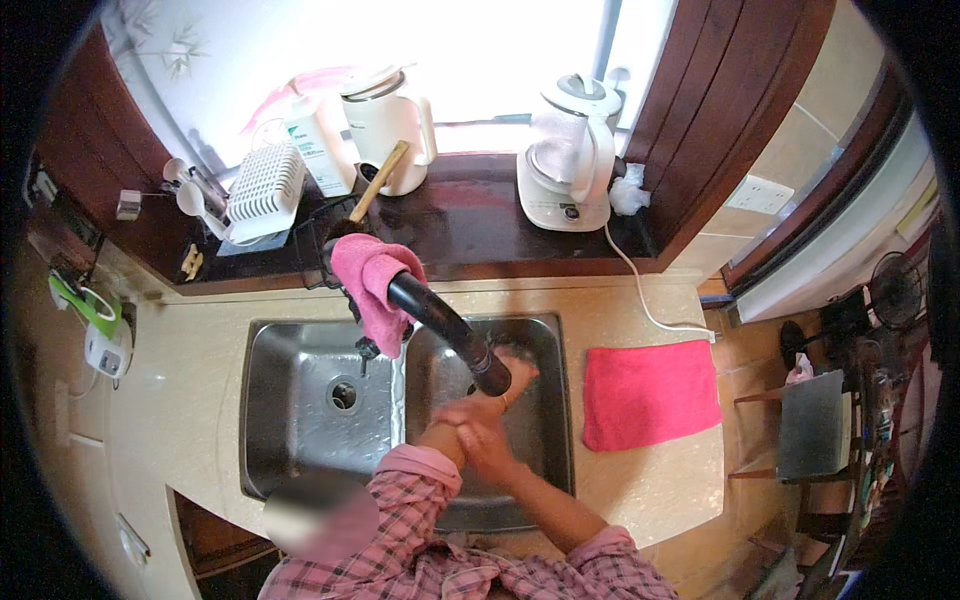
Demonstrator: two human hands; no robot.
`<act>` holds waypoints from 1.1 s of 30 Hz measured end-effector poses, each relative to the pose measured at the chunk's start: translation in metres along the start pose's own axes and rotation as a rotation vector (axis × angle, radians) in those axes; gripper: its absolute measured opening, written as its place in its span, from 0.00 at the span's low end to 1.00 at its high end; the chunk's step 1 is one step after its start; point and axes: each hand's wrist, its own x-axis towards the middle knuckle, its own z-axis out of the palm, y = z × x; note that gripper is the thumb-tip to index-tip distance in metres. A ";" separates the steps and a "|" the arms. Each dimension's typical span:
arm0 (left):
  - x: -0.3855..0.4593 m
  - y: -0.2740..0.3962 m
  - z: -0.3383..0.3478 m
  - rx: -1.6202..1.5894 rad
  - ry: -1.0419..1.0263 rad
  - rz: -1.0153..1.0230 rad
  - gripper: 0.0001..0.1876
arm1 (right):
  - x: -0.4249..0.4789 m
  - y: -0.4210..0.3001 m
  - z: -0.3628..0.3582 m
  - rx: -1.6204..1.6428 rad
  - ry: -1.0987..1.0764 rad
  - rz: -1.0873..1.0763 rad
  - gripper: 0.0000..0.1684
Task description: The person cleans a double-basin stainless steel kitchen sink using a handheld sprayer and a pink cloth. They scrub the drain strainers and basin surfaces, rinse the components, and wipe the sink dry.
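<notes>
My left hand (519,373) reaches into the right bowl of a stainless steel double sink (566,435), partly hidden by the black faucet (439,322); its fingers are blurred. My right hand (480,442) wraps around my left forearm (444,442), below a thin band at the wrist. Both plaid sleeves are rolled up. A pink cloth (375,281) is draped over the faucet's base. In the left bowl the drain (344,394) shows, and the metal is wet. I cannot tell whether water is running.
Right of the sink a red towel (652,396) lies flat. A glass electric kettle (574,150), a white jug kettle (382,127), a carton-like container (319,146), a slotted white holder (266,191) and a wooden-handled brush (381,180) stand along the dark sill. A white cord (637,285) crosses the counter.
</notes>
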 end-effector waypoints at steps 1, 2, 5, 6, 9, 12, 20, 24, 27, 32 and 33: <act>-0.006 -0.004 -0.009 0.023 0.017 0.020 0.19 | 0.004 0.002 0.000 -0.065 0.082 -0.089 0.17; -0.018 -0.012 -0.017 0.042 0.037 0.045 0.18 | 0.005 0.003 -0.006 -0.156 0.082 -0.015 0.17; -0.048 -0.017 -0.043 0.132 0.103 0.178 0.16 | 0.009 0.015 -0.033 -0.687 0.025 -0.187 0.17; -0.062 -0.022 -0.053 0.169 0.130 0.220 0.15 | 0.011 0.015 -0.033 -0.530 -0.018 -0.180 0.18; -0.114 -0.019 -0.088 0.276 0.209 0.349 0.13 | 0.016 0.008 -0.049 -0.307 -0.112 0.029 0.21; -0.190 0.003 -0.143 0.175 0.201 0.367 0.11 | 0.017 -0.019 -0.082 -0.482 -0.073 0.356 0.16; -0.356 0.094 -0.226 -0.057 0.469 0.434 0.10 | 0.049 -0.073 -0.095 -0.838 -0.312 0.459 0.36; -0.338 0.031 -0.184 0.344 0.420 0.336 0.13 | 0.072 -0.096 -0.085 -0.971 -0.362 0.457 0.42; -0.337 0.009 -0.175 0.508 -0.288 -0.215 0.13 | 0.076 -0.102 -0.086 -0.848 -0.170 0.204 0.35; -0.413 0.048 -0.202 -0.353 0.370 0.354 0.06 | 0.076 -0.095 -0.064 -0.402 -0.024 0.246 0.23; -0.432 0.071 -0.219 -0.474 0.325 0.427 0.06 | 0.070 -0.087 -0.066 -0.394 0.033 0.214 0.23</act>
